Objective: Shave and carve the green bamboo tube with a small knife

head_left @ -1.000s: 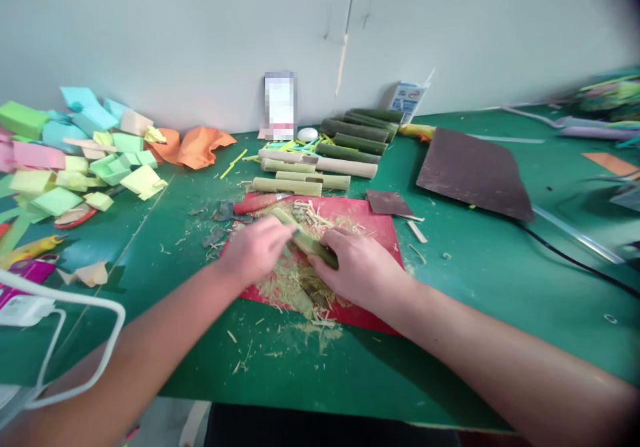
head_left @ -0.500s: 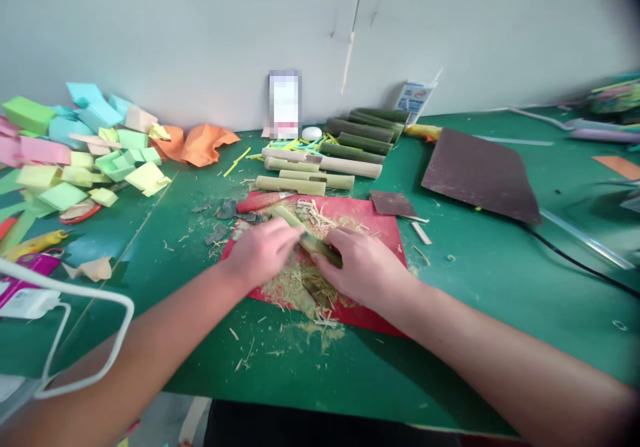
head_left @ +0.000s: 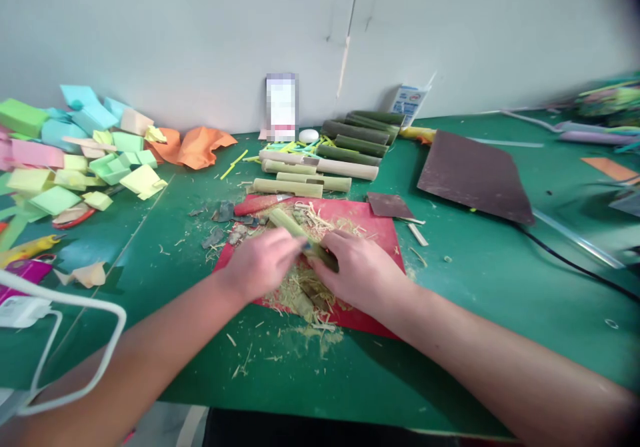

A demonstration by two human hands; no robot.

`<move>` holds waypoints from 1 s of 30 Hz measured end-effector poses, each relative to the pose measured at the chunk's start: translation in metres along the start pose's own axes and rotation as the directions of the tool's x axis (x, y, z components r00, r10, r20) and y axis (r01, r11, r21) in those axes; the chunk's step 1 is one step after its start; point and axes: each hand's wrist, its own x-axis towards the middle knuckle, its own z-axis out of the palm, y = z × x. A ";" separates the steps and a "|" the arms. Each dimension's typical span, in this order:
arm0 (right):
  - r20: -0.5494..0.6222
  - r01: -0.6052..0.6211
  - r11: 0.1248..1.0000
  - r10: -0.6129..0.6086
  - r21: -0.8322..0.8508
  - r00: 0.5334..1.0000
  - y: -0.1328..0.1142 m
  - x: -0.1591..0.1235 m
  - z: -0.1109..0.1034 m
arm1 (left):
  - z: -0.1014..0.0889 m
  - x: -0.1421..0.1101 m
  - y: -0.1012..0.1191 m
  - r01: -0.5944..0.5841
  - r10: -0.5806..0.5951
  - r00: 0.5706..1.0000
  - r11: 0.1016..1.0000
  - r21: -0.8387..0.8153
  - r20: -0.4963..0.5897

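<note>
"Pale-green bamboo tube (head_left: 286, 221): how do the fingers stand?"

"Those of the right hand (head_left: 367, 267) grip its near right end; those of the left hand (head_left: 263, 260) bend, blurred, at its middle, their closure impossible to tell. It lies slantwise over the red sheet (head_left: 385, 230) on the surface (head_left: 200, 360)."

"And the hazard?"

"Loose shavings (head_left: 290, 295) might let it roll if the right grip slackened."

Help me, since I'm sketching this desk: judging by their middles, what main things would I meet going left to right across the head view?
Tan scrap, orange sheet, left hand, held bamboo, right hand, carton, large brown sheet, purple strip.
</note>
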 end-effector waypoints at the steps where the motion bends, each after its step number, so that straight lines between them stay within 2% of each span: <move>1: -0.003 -0.004 1.000 0.004 0.002 1.000 0.000 0.000 0.000 | 0.000 0.000 -0.001 0.043 -0.041 0.998 0.998 0.048 -0.056; 3: -0.008 -0.008 1.000 0.008 0.002 1.000 0.000 0.000 0.000 | -0.001 0.000 -0.003 0.106 -0.091 0.987 0.988 0.114 -0.133; 6: 0.002 -0.003 1.000 0.003 0.006 1.000 0.000 0.000 -0.001 | -0.001 -0.001 -0.002 0.010 -0.009 1.000 0.997 0.074 -0.018; 8: 0.004 -0.001 1.000 0.001 0.005 1.000 0.000 0.000 -0.001 | 0.000 -0.002 -0.002 -0.022 0.021 1.000 0.998 0.056 0.015; 11: -0.009 0.005 1.000 -0.005 -0.006 1.000 0.000 -0.001 -0.001 | -0.001 -0.001 -0.002 0.099 -0.081 0.989 0.985 0.141 -0.125; 12: -0.008 0.010 1.000 -0.010 -0.006 1.000 0.000 -0.001 -0.001 | -0.001 -0.001 -0.001 0.094 -0.077 0.990 0.985 0.145 -0.119; 15: 0.002 0.011 1.000 -0.011 0.006 1.000 0.001 -0.002 -0.001 | -0.002 -0.001 0.004 0.027 -0.026 1.000 0.997 0.066 -0.015; 19: -0.006 0.007 1.000 -0.007 -0.012 1.000 0.002 -0.003 -0.001 | -0.002 0.000 0.009 0.058 -0.053 0.996 0.995 0.080 -0.070; 23: 0.001 0.017 1.000 -0.017 -0.008 1.000 0.001 -0.002 0.000 | -0.001 0.001 0.006 0.013 -0.014 1.000 1.000 0.022 0.000; 25: 0.002 0.002 1.000 -0.001 -0.009 1.000 0.001 -0.002 0.000 | 0.000 0.002 0.003 0.058 -0.055 0.996 0.997 0.046 -0.074; 27: -0.006 0.007 1.000 -0.007 -0.019 1.000 0.000 -0.002 0.000 | 0.000 0.002 0.002 0.076 -0.070 0.993 0.995 0.057 -0.099; 30: 0.004 0.018 1.000 -0.018 -0.019 1.000 -0.001 -0.002 -0.001 | 0.000 0.002 0.001 0.017 -0.017 1.000 1.000 0.004 0.006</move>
